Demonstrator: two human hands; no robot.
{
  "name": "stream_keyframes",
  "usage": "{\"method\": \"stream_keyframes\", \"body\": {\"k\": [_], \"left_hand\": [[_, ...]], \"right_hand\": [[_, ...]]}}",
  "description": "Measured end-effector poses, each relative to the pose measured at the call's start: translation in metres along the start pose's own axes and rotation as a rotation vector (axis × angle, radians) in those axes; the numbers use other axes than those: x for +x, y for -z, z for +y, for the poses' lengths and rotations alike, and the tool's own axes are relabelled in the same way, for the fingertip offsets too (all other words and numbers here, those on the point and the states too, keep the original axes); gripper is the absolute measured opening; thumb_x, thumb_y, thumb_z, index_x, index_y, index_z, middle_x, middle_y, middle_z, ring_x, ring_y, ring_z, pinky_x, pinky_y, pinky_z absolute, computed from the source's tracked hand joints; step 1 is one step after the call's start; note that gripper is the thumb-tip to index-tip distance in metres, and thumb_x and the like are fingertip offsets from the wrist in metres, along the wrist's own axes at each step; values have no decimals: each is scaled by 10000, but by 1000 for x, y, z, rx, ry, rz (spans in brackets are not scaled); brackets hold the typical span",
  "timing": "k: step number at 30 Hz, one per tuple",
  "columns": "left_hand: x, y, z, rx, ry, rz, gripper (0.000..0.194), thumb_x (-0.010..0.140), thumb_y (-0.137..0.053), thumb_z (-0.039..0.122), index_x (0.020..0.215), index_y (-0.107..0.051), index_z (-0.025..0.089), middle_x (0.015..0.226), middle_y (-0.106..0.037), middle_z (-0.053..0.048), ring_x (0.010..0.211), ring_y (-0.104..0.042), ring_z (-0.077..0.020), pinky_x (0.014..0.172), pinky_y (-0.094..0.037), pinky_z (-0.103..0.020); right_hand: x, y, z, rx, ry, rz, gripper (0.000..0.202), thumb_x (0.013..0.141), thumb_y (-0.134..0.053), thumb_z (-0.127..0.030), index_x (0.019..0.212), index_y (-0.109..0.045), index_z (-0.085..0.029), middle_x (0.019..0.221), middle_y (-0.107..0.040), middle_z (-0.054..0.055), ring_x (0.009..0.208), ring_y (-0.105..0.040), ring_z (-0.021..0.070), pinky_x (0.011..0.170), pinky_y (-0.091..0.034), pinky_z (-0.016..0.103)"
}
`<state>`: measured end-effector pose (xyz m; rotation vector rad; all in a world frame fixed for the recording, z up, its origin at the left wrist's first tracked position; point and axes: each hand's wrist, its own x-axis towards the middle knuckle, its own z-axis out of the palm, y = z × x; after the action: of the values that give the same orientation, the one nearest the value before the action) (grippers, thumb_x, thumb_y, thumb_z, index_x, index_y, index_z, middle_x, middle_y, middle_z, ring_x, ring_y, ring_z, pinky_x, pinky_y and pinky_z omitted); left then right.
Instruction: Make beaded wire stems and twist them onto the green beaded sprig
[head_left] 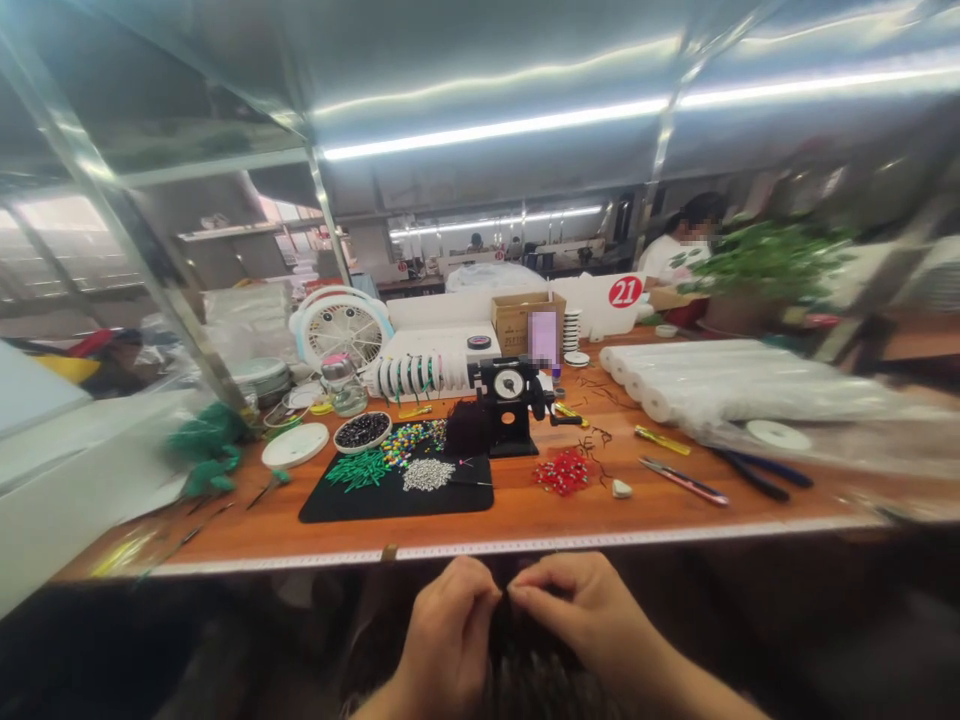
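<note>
My left hand [450, 628] and my right hand [574, 605] are held close together just below the table's front edge. Both hands are closed in a pinch, fingertips nearly touching, and whatever lies between them is too small to make out. Beyond them, a black mat [397, 503] bears green sticks [361, 468], silver beads [428, 474] and multicoloured beads [403, 444]. A dish of black beads [363, 431] stands at the mat's back edge. To the mat's right lies a pile of red pieces [562, 472], with a small white piece [621, 488] beside it.
A black crank device [513, 405] stands behind the mat, near white spools [412, 374]. Tweezers [684, 481] and dark-blue-handled pliers [761, 472] lie at the right, before white rolls [697, 375]. A fan [343, 332] stands back left. Another person [671, 255] is at the back right.
</note>
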<state>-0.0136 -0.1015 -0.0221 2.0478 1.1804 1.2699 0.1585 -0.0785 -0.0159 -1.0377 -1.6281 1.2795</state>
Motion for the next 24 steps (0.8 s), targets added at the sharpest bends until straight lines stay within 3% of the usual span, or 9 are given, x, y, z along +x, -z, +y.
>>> {"method": "stream_keyframes", "body": {"k": [5,8,11,13,15,20,22,24], "left_hand": [[2,-1,20,-399,462,-33,271,859,-498,356,655,-440,187,557,-362,48,504,-318,-93,471,-269,-214],[4,-2,24,-635,617,-21,307,801,-575,415,653,-448,178,537,-361,60,476,-289,-72,452,-228,-200],[7,-1,27,-815,732,-56,319,730,-653,404,640,-456,168,531,-404,53,459,-300,-59,445,-214,-187],[10,0,30,-877,780,-68,319,706,-673,381,622,-454,165,517,-416,49,447,-298,-55,436,-201,-185],[11,2,33,-888,797,-55,318,699,-679,362,607,-447,164,503,-408,51,442,-286,-53,430,-184,-185],[9,7,38,-837,769,-90,322,731,-663,366,608,-445,164,496,-391,56,450,-255,-56,438,-161,-200],[8,8,38,-804,739,-118,317,742,-654,381,625,-458,162,503,-380,58,460,-243,-59,447,-158,-209],[8,9,38,-782,717,-138,320,739,-658,393,633,-466,159,514,-370,60,475,-236,-62,460,-167,-212]], "right_hand": [[-2,2,-4,-32,81,8,132,763,-633,-243,685,-707,-167,655,-701,23,624,-619,162,614,-457,226],[-1,6,-8,-30,122,-1,160,784,-617,-265,688,-693,-161,668,-698,30,637,-623,161,622,-465,225],[0,11,-9,-96,179,20,164,808,-590,-280,880,-687,-169,707,-683,24,648,-614,158,632,-470,236],[-1,16,-7,-199,208,103,287,827,-567,-297,1081,-627,-178,690,-653,11,614,-593,156,613,-471,249],[-2,21,-6,-315,258,182,334,854,-537,-305,1164,-580,-190,725,-640,22,656,-595,170,639,-480,271],[-11,27,-11,-530,555,380,229,866,-508,-212,1044,-651,-227,1151,-541,126,1074,-507,264,883,-428,404],[-16,24,-14,-443,531,338,177,831,-581,-235,992,-654,-226,1124,-545,119,1058,-507,263,881,-427,398],[-19,17,-17,-255,393,146,200,744,-695,-288,923,-638,-219,1002,-591,80,944,-550,235,806,-459,339]]}}
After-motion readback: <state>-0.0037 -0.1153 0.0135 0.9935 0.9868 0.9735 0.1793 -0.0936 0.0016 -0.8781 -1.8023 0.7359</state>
